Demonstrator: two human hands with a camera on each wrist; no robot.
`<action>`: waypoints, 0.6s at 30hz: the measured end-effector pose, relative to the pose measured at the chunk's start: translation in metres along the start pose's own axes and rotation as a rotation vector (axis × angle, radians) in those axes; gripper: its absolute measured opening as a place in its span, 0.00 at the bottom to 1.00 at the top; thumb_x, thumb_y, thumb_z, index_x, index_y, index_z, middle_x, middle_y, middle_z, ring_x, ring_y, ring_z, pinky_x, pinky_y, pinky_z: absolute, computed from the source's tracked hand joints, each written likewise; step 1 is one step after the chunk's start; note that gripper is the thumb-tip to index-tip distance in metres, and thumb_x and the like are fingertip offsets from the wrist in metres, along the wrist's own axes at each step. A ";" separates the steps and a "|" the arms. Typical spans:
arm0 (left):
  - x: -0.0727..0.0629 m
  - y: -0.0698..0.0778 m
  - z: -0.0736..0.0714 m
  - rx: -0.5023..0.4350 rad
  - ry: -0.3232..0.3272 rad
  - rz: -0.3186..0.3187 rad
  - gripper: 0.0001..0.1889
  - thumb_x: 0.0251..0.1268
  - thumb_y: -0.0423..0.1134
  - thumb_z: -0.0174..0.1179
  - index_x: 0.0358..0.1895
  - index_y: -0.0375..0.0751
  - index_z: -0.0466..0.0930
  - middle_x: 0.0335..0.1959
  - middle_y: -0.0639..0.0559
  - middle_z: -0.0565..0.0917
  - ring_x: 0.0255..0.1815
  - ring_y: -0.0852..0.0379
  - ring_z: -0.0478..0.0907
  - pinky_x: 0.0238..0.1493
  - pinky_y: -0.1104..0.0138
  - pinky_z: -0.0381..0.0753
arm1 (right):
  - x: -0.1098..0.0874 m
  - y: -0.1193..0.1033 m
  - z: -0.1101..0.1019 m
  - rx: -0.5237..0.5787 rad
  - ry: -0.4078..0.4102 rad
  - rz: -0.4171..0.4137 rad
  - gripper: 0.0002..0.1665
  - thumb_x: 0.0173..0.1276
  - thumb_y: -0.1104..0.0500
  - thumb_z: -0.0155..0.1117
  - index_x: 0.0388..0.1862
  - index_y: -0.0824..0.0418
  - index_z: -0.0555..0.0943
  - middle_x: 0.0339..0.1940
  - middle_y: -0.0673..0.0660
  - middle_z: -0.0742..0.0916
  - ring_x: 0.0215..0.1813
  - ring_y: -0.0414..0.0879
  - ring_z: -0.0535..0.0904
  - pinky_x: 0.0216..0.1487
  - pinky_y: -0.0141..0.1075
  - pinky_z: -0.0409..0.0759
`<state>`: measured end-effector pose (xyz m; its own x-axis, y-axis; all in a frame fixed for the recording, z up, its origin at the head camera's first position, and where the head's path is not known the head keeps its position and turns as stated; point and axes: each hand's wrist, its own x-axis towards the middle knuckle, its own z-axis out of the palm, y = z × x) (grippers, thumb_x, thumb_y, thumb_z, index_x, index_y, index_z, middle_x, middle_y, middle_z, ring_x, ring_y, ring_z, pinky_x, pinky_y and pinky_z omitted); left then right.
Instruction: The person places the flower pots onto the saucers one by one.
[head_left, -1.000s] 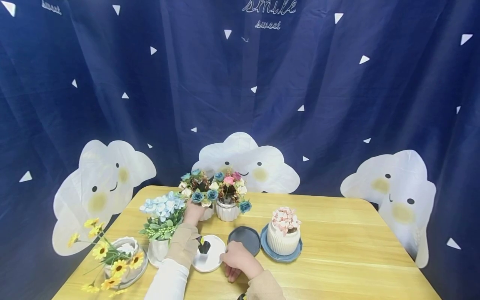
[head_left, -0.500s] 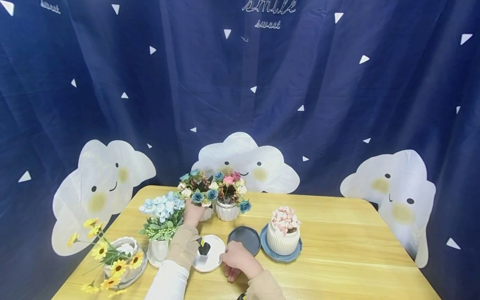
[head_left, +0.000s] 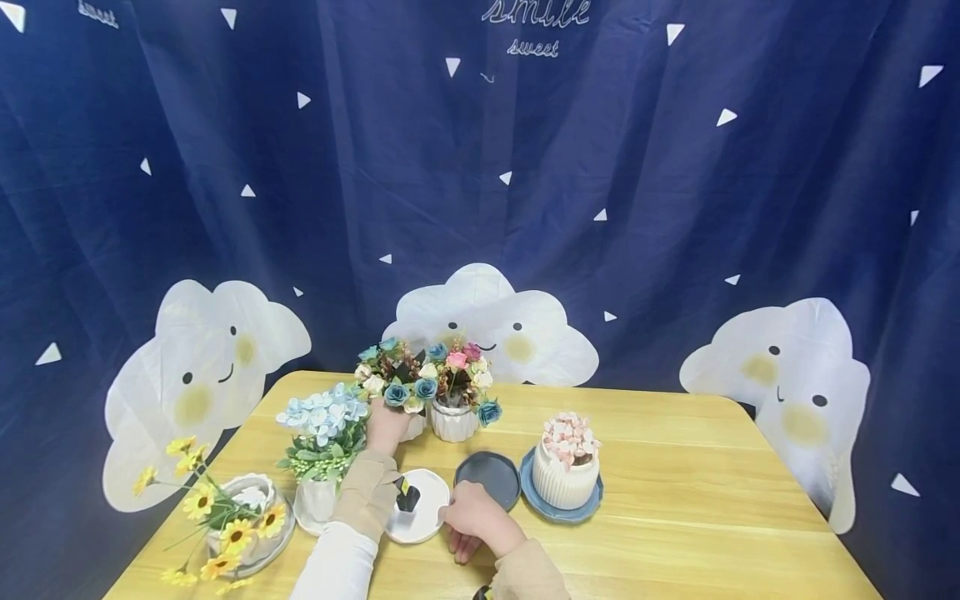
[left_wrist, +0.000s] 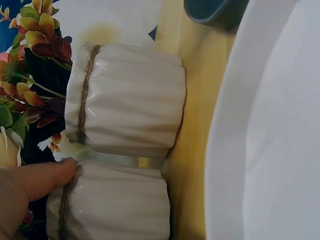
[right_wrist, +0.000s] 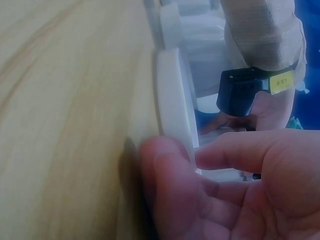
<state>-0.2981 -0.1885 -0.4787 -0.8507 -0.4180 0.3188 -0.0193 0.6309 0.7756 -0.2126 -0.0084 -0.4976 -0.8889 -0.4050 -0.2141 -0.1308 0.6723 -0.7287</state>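
Note:
At the back of the table, my left hand [head_left: 386,427] grips a white flowerpot [left_wrist: 120,205] by its upper edge. The thumb lies over the rim by a twine band; the other fingers are hidden behind. Blue and cream roses [head_left: 396,392] fill this pot. A matching pot [left_wrist: 127,100] with pink and cream roses stands close beside it. My right hand [head_left: 474,517] pinches the right edge of a round white saucer [head_left: 431,504] between thumb and fingers. The saucer lies beneath my left wrist, and the right wrist view shows its edge [right_wrist: 172,95] low over the wood.
A dark saucer [head_left: 487,479] lies behind my right hand. Right of it, a ribbed pot [head_left: 567,485] of pink flowers stands on a blue saucer [head_left: 543,511]. At left are a blue hydrangea [head_left: 326,412] in a white pot and a pot of yellow daisies [head_left: 238,533].

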 end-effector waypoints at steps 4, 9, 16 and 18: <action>0.000 0.004 -0.002 0.021 0.020 0.046 0.12 0.47 0.33 0.66 0.27 0.23 0.81 0.30 0.27 0.84 0.35 0.32 0.82 0.43 0.45 0.82 | 0.002 0.000 0.000 -0.058 0.028 -0.023 0.13 0.58 0.60 0.62 0.14 0.60 0.78 0.10 0.52 0.81 0.17 0.46 0.81 0.38 0.41 0.86; 0.003 0.009 -0.005 0.025 0.025 0.026 0.10 0.48 0.33 0.65 0.22 0.26 0.79 0.27 0.29 0.84 0.31 0.33 0.82 0.38 0.45 0.82 | 0.000 0.000 0.001 0.020 -0.010 0.018 0.16 0.61 0.62 0.60 0.14 0.62 0.77 0.07 0.55 0.82 0.12 0.49 0.81 0.23 0.41 0.85; 0.005 0.023 -0.012 0.086 0.068 0.146 0.11 0.46 0.34 0.66 0.17 0.28 0.77 0.24 0.29 0.83 0.30 0.30 0.81 0.37 0.43 0.80 | 0.001 0.000 -0.001 -0.090 0.039 -0.032 0.13 0.56 0.60 0.63 0.14 0.59 0.78 0.11 0.52 0.81 0.20 0.45 0.81 0.42 0.43 0.86; 0.005 0.028 -0.014 0.108 0.085 0.186 0.12 0.45 0.35 0.67 0.18 0.28 0.77 0.24 0.28 0.83 0.32 0.29 0.80 0.40 0.42 0.79 | 0.002 0.000 -0.001 -0.086 0.037 -0.034 0.12 0.56 0.60 0.62 0.14 0.60 0.78 0.11 0.53 0.82 0.20 0.46 0.82 0.43 0.45 0.86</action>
<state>-0.2952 -0.1821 -0.4478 -0.7978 -0.3388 0.4987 0.0733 0.7665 0.6380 -0.2146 -0.0083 -0.4971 -0.8987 -0.4061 -0.1653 -0.1963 0.7098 -0.6765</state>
